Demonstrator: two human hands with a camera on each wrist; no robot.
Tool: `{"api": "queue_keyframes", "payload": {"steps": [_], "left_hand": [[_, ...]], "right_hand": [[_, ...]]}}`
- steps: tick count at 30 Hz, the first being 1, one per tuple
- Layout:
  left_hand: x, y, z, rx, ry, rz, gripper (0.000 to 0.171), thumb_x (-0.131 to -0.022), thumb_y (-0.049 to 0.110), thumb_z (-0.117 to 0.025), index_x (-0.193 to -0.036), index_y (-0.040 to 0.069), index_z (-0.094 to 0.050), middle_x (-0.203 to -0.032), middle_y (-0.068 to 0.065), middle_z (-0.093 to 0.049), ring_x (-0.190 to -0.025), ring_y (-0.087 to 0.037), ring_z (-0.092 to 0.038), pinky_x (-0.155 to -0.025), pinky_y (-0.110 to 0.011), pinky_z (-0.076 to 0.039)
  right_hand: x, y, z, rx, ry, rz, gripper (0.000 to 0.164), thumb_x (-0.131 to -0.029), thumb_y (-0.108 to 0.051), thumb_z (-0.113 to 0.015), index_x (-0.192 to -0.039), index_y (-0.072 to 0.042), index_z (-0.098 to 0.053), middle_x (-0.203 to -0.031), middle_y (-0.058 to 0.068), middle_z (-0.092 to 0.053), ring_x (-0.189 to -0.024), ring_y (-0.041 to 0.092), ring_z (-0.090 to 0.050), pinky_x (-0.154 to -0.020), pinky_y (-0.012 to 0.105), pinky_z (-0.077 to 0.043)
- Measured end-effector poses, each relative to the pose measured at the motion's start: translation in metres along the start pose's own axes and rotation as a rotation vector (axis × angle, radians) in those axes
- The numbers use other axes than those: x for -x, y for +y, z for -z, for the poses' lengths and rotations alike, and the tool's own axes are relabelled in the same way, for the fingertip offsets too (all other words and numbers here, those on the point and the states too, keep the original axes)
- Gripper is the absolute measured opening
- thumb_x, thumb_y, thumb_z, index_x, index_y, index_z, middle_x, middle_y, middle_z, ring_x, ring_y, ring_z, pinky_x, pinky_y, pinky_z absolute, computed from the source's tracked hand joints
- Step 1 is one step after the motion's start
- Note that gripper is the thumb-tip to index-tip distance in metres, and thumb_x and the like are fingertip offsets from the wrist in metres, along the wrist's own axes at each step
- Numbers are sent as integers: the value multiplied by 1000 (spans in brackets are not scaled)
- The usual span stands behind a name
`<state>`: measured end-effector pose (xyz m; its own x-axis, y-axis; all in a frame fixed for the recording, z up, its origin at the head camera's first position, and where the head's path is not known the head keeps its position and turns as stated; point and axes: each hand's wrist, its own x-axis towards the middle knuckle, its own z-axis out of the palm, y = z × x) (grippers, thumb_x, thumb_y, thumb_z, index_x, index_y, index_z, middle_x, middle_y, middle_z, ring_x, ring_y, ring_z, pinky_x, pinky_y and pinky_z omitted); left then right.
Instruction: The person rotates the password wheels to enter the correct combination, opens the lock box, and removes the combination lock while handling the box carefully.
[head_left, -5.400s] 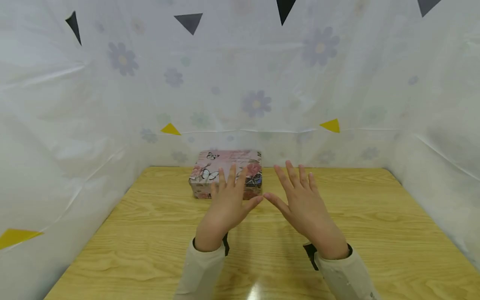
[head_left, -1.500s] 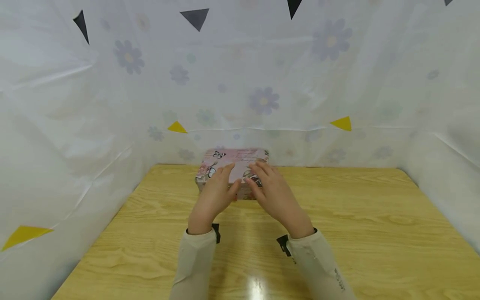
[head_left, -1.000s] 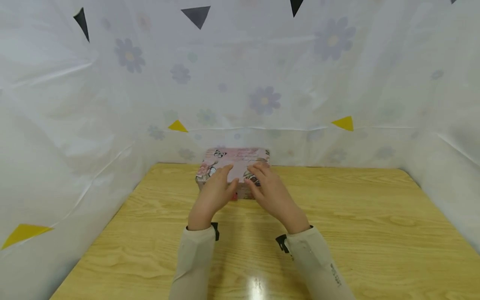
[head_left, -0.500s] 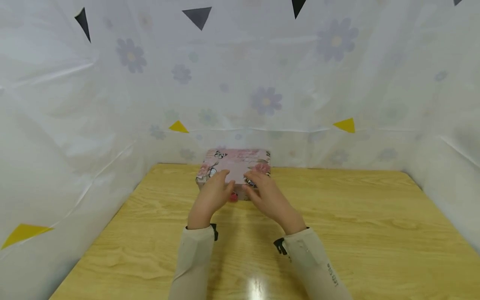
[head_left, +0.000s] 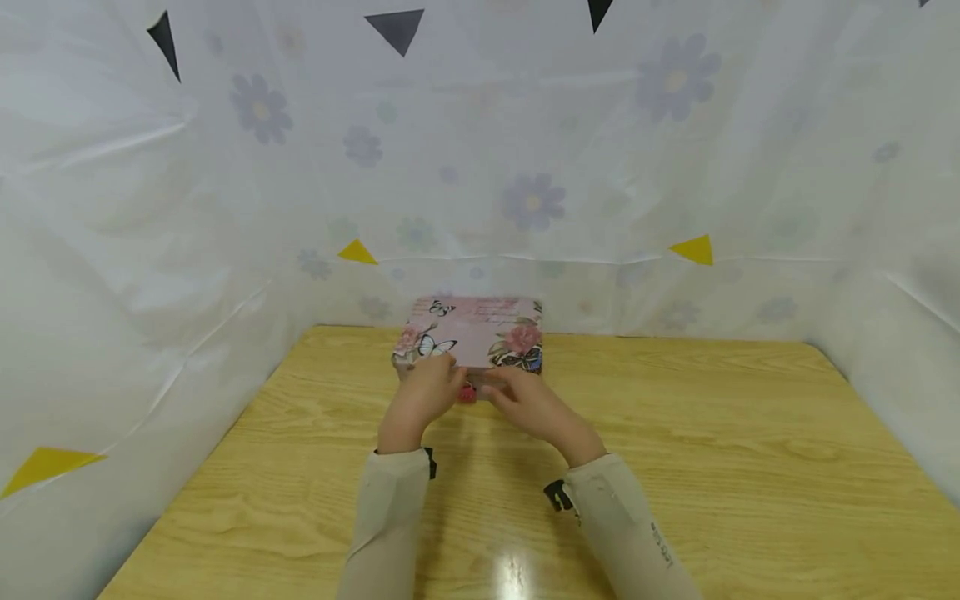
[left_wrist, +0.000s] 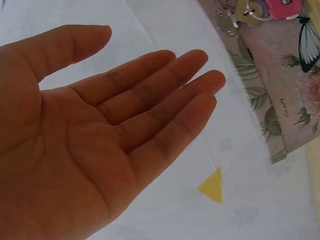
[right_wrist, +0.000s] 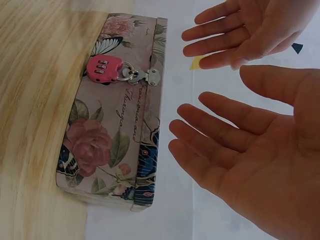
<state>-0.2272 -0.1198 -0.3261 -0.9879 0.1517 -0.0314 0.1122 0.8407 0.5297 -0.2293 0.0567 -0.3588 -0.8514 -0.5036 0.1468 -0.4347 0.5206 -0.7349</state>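
Observation:
A pink floral box with butterfly prints (head_left: 480, 333) sits at the back of the table, its lid down. On its front hangs a pink combination padlock (right_wrist: 104, 69), through a metal hasp (right_wrist: 150, 77). My left hand (head_left: 423, 396) is at the box's front edge, left of the padlock; in the left wrist view its fingers (left_wrist: 150, 95) are relaxed and hold nothing. Opposite it, my right hand (head_left: 534, 406) is right of the padlock, fingertips near the lid's front edge. The right wrist view shows its palm up, with loosely bent fingers (right_wrist: 220, 130) and nothing in them.
The wood-grain table (head_left: 712, 450) extends in front and on both sides of the box. White sheeting with faint flowers (head_left: 532, 202) rises behind it and along the sides, carrying black and yellow triangles (head_left: 693, 249).
Both hands, spread wide at first, have come together at the box and then drawn down from over the lid to its front edge. More of the lid and the padlock now show.

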Motion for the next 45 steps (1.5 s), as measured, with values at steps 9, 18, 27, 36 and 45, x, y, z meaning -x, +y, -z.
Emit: {"api": "queue_keyframes", "payload": {"steps": [9, 18, 27, 36, 45], "left_hand": [[-9, -8, -7, -44, -29, -34, 28, -98, 4, -42, -71, 6, -47, -63, -4, -41, -55, -15, -38, -53, -29, -35], [-14, -16, -14, -112, -27, -62, 22, -98, 0, -41, -82, 0, -57, -79, -13, -59, -69, -20, -50, -66, -38, -44], [-19, -24, -19, -86, -99, -19, 20, -85, -8, -51, -71, 5, -47, -67, -3, -42, -63, -17, -40, -59, -31, -35], [-22, -30, -22, -103, -122, -50, 12, -89, 0, -54, -77, 2, -55, -74, -4, -49, -68, -18, -43, -64, -33, -38], [-25, -36, -25, -55, -146, -9, 27, -89, -1, -54, -114, -7, -60, -112, -19, -64, -105, -34, -60, -90, -46, -47]], "right_hand": [[-8, 11, -9, 34, -13, 29, 38, -101, -14, -48, -133, 6, -51, -131, 21, -55, -120, 35, -53, -98, 48, -43], [-8, 12, -19, -27, -63, 4, 40, -101, -10, -45, -137, 9, -44, -138, 24, -49, -123, 39, -49, -103, 49, -39], [-12, 24, -25, -64, -114, -30, 47, -101, -15, -45, -140, 11, -38, -143, 27, -42, -127, 42, -45, -104, 52, -36], [-13, 26, -29, -85, -139, -43, 51, -101, -14, -47, -143, 11, -32, -147, 26, -36, -133, 40, -37, -108, 52, -31], [-18, 33, -37, -88, -92, -43, 53, -99, -13, -50, -143, 10, -32, -145, 27, -38, -131, 42, -40, -105, 53, -34]]}}
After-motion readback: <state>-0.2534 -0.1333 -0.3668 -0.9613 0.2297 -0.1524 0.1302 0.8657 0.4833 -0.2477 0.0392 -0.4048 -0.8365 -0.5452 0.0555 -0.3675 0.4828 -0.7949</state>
